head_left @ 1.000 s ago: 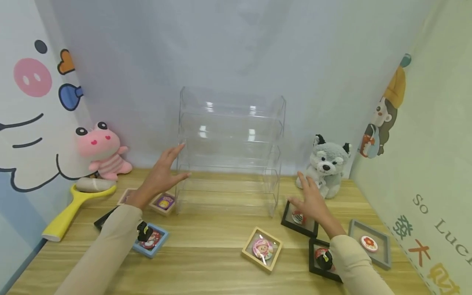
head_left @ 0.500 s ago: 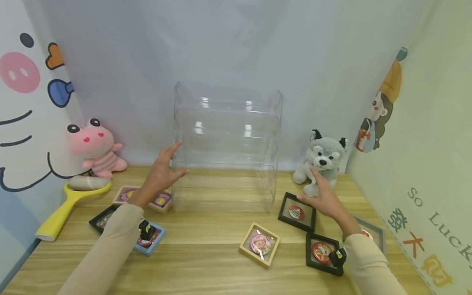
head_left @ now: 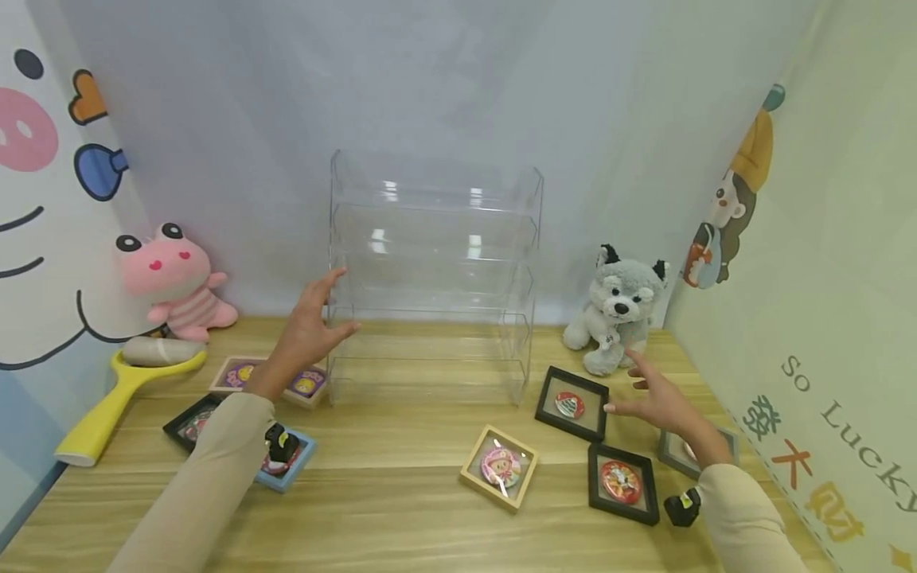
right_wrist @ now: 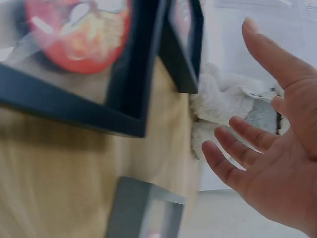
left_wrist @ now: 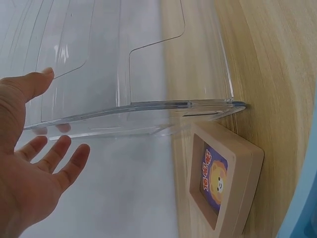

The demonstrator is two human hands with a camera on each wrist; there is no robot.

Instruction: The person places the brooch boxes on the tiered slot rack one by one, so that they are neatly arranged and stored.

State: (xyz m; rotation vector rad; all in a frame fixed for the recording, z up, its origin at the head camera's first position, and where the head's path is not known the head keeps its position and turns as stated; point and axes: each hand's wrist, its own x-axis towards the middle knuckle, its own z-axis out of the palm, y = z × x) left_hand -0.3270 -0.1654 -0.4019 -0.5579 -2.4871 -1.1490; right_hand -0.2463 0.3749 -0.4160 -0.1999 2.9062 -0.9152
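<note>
A clear acrylic tiered stand (head_left: 433, 256) is upright at the back of the table. My left hand (head_left: 308, 330) is at its left side with fingers spread. In the left wrist view, thumb and fingers lie on either side of the clear side panel (left_wrist: 143, 105), relaxed rather than curled. My right hand (head_left: 662, 406) hovers with nothing in it, thumb and fingers apart. Close by it are a black frame with a tree badge (head_left: 570, 404), a black frame with a red badge (head_left: 622, 482) and a grey frame (head_left: 677, 455), partly hidden by the wrist.
A wooden frame with a pink badge (head_left: 500, 468) lies front centre. Beside my left arm are a blue frame (head_left: 297, 469), a black frame (head_left: 188, 426) and wooden lion frames (head_left: 308, 383). A yellow lint roller (head_left: 107, 410), pink plush (head_left: 175, 282) and grey plush dog (head_left: 619, 310) stand further out.
My right hand has drawn rightward and toward me, away from the plush dog and off the tree-badge frame. The left hand stays beside the stand. The head view has shifted slightly.
</note>
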